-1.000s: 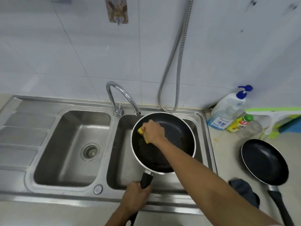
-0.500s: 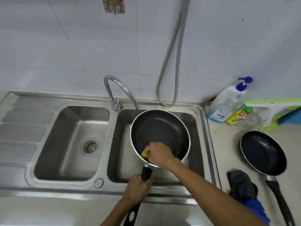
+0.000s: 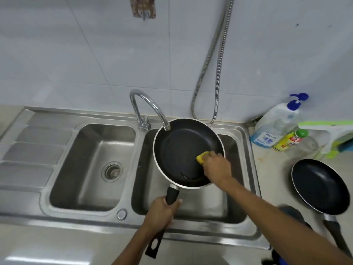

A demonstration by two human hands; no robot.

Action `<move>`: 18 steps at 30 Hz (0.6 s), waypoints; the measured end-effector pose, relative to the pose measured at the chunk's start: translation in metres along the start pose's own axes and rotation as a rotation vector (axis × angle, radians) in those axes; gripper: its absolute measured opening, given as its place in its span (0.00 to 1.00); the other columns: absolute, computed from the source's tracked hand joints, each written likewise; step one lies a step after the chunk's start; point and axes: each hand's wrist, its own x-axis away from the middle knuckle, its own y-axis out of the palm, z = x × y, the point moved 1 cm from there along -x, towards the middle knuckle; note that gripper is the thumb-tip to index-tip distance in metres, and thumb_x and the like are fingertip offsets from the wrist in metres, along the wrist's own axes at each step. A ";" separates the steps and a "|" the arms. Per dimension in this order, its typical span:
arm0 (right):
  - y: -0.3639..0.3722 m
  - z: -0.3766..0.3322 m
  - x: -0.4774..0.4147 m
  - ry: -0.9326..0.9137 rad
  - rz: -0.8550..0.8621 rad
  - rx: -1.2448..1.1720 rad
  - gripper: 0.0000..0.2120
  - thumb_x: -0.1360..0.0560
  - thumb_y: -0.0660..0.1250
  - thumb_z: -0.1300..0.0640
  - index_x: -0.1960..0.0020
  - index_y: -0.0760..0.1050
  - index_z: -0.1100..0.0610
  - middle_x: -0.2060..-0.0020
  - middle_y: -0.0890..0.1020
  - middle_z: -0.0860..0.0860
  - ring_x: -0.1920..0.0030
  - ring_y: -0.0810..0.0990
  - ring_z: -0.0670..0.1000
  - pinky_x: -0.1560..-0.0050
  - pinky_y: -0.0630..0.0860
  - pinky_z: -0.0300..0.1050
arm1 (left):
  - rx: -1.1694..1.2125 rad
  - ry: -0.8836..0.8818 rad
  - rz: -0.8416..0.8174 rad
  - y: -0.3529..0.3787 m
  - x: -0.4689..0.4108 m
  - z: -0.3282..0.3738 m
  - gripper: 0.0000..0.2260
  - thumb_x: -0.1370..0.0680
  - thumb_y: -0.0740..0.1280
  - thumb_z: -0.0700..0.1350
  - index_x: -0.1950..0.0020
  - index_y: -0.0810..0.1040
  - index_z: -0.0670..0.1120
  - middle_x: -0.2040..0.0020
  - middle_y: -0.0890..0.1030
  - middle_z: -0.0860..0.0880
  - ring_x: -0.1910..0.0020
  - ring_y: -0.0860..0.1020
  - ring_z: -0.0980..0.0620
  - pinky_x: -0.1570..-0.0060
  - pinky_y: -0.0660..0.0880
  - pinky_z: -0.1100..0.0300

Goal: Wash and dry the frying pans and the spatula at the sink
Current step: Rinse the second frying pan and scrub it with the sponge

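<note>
So the person is holding the frying pan (image 3: 183, 150) over the right basin of the sink (image 3: 236, 169), with its far rim sitting right under the faucet (image 3: 150, 104) spout. The left hand (image 3: 160, 213) is wrapping its fingers firmly around the black handle (image 3: 172, 194), fairly close to where it joins the pan. The right hand (image 3: 215, 165) is curling its fingers over a yellow sponge (image 3: 202, 157) and pressing it against the inside on the right. I can't tell if any water is running. My guess is this is a light, stiff nonstick pan, so one hand is managing the weight fine, but the sponge is pushing off-centre and that's going to be twisting the handle in a wet palm. Choking up near the pan end, like the left hand is doing, seems like the right call. The coating is probably getting slick with soap and scratches easily, so the soft side of the sponge is what I'd be using. The second pan (image 3: 319, 186) is sitting on the counter (image 3: 267, 169) to the right, well apart from the sink, with its handle pointing toward the near edge, so that's the obvious grab point. There's a dark cloth (image 3: 294, 215) just beside it on its near left, likely for drying. The spatula isn't showing anywhere.
</note>
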 end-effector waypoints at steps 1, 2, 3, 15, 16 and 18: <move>0.002 -0.011 0.018 -0.016 -0.036 -0.095 0.13 0.25 0.66 0.53 0.41 0.79 0.49 0.42 0.79 0.51 0.46 0.80 0.58 0.47 0.78 0.52 | -0.016 -0.003 0.000 0.002 0.000 -0.001 0.18 0.22 0.73 0.52 0.66 0.70 0.48 0.76 0.72 0.52 0.78 0.70 0.55 0.75 0.68 0.63; 0.002 -0.027 0.031 -0.050 -0.066 -0.198 0.11 0.25 0.67 0.52 0.43 0.80 0.48 0.43 0.79 0.49 0.46 0.81 0.57 0.48 0.78 0.50 | -0.039 -0.002 0.000 0.004 0.001 -0.001 0.18 0.22 0.73 0.52 0.67 0.71 0.48 0.77 0.72 0.53 0.79 0.70 0.55 0.76 0.67 0.64; 0.001 -0.044 0.036 -0.100 -0.109 -0.280 0.10 0.25 0.68 0.52 0.45 0.81 0.46 0.43 0.79 0.47 0.47 0.82 0.56 0.48 0.78 0.49 | -0.059 -0.002 -0.007 0.006 0.002 -0.001 0.18 0.22 0.72 0.51 0.67 0.71 0.48 0.78 0.72 0.53 0.79 0.71 0.55 0.76 0.67 0.64; -0.023 -0.009 -0.062 0.031 0.032 0.057 0.18 0.27 0.69 0.60 0.38 0.78 0.53 0.40 0.76 0.53 0.41 0.75 0.61 0.44 0.75 0.54 | -0.032 0.019 -0.057 -0.005 0.026 -0.021 0.19 0.23 0.74 0.54 0.66 0.69 0.47 0.77 0.71 0.51 0.79 0.70 0.51 0.75 0.68 0.60; -0.016 -0.001 -0.048 0.045 0.051 0.090 0.19 0.28 0.68 0.60 0.37 0.77 0.54 0.41 0.77 0.54 0.41 0.75 0.61 0.44 0.75 0.55 | -0.015 0.017 -0.053 -0.007 0.025 -0.020 0.18 0.23 0.73 0.53 0.66 0.70 0.47 0.77 0.71 0.51 0.79 0.71 0.51 0.74 0.68 0.60; -0.001 0.002 -0.008 0.080 0.057 0.077 0.18 0.28 0.67 0.59 0.39 0.77 0.56 0.43 0.78 0.55 0.43 0.77 0.62 0.46 0.76 0.55 | 0.000 0.017 -0.045 -0.009 0.022 -0.018 0.17 0.22 0.73 0.52 0.65 0.72 0.47 0.77 0.72 0.52 0.79 0.71 0.52 0.74 0.69 0.61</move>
